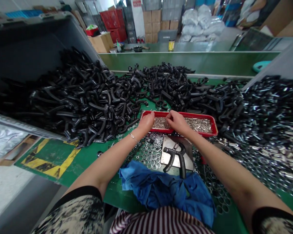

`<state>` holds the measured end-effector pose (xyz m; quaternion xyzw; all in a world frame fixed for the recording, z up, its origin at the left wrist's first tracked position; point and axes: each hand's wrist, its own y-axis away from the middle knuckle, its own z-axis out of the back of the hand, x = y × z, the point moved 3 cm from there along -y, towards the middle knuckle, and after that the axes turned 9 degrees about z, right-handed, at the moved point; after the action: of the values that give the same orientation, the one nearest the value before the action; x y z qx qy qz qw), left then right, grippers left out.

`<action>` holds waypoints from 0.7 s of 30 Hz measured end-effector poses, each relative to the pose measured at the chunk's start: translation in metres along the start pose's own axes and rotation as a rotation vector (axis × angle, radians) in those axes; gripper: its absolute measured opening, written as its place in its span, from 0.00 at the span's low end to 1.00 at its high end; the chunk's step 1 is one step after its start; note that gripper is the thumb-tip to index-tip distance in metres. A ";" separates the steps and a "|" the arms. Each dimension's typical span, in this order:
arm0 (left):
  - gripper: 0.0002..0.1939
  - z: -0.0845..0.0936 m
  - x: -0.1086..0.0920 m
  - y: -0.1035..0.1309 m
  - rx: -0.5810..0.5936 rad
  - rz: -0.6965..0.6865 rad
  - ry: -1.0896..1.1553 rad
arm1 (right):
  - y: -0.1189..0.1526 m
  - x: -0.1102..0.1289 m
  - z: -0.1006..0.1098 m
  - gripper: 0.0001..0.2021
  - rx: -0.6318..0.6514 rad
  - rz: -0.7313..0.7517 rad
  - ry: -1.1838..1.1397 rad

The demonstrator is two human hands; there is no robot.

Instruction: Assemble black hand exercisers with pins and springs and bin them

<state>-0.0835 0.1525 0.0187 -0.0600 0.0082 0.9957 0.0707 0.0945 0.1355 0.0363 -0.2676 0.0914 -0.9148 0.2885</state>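
Both of my hands are over the red tray [213,125] that sits on the green worktop [88,162] in front of me. My left hand [146,123] rests at the tray's left end with its fingers curled down into the small silver metal parts [200,124] that fill it, and my right hand [177,122] is just beside it, fingers bent and dipping into the same parts; whether either hand is actually pinching a piece I cannot tell, since the fingertips are hidden among them. The two hands nearly touch. Just near side of the tray lies a flat metal plate [168,156] with a black hand-grip assembly [177,157] lying on it, its two handles pointing toward me. Loose silver rings [148,154] are scattered on the worktop around the plate. A crumpled blue cloth [161,188] lies between my forearms, close to my lap. Behind the tray a big heap of black curved handles [88,97] spreads across the worktop, and to my right is a pile of shiny metal pieces [271,110].
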 end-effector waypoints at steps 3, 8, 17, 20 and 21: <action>0.10 -0.001 0.005 0.000 0.000 -0.006 0.051 | 0.035 0.007 0.021 0.05 -0.072 -0.116 -0.281; 0.12 0.014 0.008 0.009 -0.086 -0.066 0.172 | 0.137 0.012 0.039 0.13 -0.149 -0.423 -0.694; 0.05 0.010 -0.052 0.119 0.179 -0.306 0.674 | 0.228 0.029 0.028 0.17 -0.262 -0.676 -0.785; 0.07 -0.008 -0.069 0.134 0.189 -0.346 0.564 | 0.216 0.036 0.026 0.17 -0.253 -0.660 -0.877; 0.08 -0.011 -0.072 0.135 0.150 -0.353 0.504 | 0.213 0.037 0.024 0.16 -0.232 -0.653 -0.887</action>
<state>-0.0306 0.0088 0.0170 -0.2999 0.0882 0.9184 0.2425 0.1843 -0.0597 0.0043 -0.6710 -0.0262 -0.7404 -0.0301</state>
